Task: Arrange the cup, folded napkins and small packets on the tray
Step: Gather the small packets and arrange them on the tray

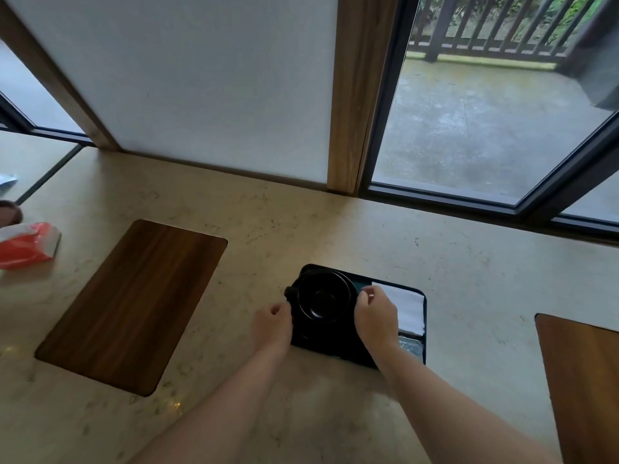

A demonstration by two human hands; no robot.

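The black cup [323,299], seated at the left of the dark tray [338,351] beside the folded napkins [407,308], is pinched by the curled fingers of the left hand [273,324] and right hand [375,314] and is best turned gently, kept level.
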